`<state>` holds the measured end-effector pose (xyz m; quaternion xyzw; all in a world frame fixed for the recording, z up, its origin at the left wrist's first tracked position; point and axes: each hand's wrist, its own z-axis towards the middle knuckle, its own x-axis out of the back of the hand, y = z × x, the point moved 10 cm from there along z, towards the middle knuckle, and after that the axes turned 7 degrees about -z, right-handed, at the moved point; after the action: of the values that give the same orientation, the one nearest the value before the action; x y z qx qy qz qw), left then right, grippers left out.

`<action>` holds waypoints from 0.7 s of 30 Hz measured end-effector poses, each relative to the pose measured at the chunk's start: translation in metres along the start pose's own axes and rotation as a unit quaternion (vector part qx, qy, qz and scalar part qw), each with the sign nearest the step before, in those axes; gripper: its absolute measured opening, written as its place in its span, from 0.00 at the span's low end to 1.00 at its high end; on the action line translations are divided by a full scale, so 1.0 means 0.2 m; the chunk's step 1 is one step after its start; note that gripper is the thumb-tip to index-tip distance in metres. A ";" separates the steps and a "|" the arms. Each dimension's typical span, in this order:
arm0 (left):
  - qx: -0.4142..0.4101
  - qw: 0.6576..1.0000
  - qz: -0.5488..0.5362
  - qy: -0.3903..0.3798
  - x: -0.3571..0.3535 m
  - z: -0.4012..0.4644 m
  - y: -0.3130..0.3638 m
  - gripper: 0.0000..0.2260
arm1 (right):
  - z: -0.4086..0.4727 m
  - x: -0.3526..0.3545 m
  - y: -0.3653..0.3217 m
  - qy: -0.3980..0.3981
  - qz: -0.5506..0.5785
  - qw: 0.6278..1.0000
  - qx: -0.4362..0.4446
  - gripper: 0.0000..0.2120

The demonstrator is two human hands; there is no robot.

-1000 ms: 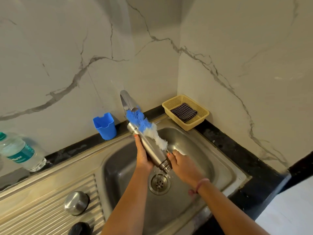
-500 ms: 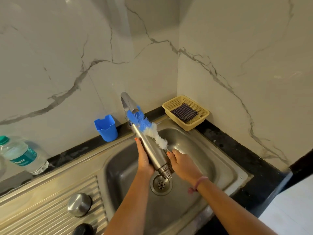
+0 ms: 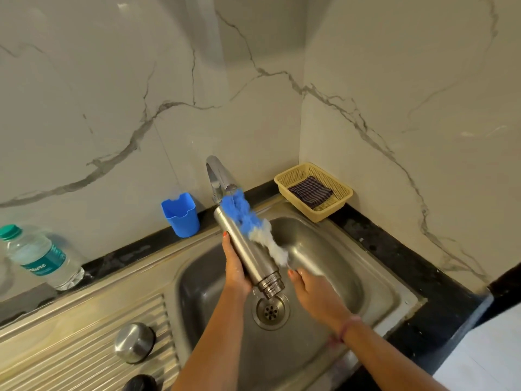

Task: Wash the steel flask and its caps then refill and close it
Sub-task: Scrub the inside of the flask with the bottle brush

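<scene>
Steel flask [image 3: 251,251] is held over the sink [image 3: 375,280], tilted, mouth end w/ threaded neck pointing down toward the drain [image 3: 270,311], base up under the tap [image 3: 218,176]. Left hand [image 3: 236,270] grips the flask body from the left side, fingers wrapped round it. Right hand [image 3: 315,292] is curled round the handle of a bottle brush [image 3: 255,227], blue bristles at the top, white lower down, lying along the flask's right side and touching it; the handle itself is mostly hidden by the hand. Thin stream of water seems to run from the tap onto the blue bristles, hard to be sure.

On the ribbed draining board at left, a steel cap [image 3: 134,342] sits dome up, and a black cap [image 3: 139,383] is partly cut off at the bottom edge, both well apart from the flask.

On the black counter [image 3: 394,249] behind the sink: blue plastic cup [image 3: 180,215] just left of the tap, plastic water bottle [image 3: 39,258] w/ green cap far left, yellow mesh basket [image 3: 338,200] in the corner w/ a dark checked cloth [image 3: 310,191] inside. Marble-look wall behind.
</scene>
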<state>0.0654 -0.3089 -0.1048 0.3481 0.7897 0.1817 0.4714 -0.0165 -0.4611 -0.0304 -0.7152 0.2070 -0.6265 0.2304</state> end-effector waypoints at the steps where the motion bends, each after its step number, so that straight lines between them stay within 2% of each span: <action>1: 0.012 1.000 0.003 0.005 0.00 -0.01 -0.02 0.42 | 0.08 0.02 -0.03 0.002 -0.001 1.000 -0.006 0.15; 6: 0.021 1.000 -0.018 -0.002 -0.01 -0.02 -0.01 0.37 | 0.15 0.04 -0.06 -0.008 -0.012 1.000 -0.007 0.17; 9: -0.012 0.999 -0.020 -0.030 0.00 0.00 0.06 0.44 | -0.06 -0.04 0.07 -0.002 0.009 1.000 -0.013 0.15; 11: -0.010 1.000 -0.015 -0.015 0.04 0.02 0.07 0.48 | -0.18 -0.11 0.15 -0.013 0.029 0.999 -0.023 0.15; 16: 0.015 0.999 -0.012 -0.049 -0.01 -0.03 0.01 0.35 | -0.10 -0.04 0.05 0.003 0.019 1.000 0.001 0.14; 21: 0.019 0.998 0.039 -0.052 -0.08 -0.09 -0.03 0.33 | 0.10 0.07 -0.10 0.031 0.030 0.999 -0.005 0.16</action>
<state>0.0531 -0.3236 -0.0893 0.3964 0.7533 0.1663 0.4977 0.0057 -0.4507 -0.0097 -0.6901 0.2383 -0.6402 0.2390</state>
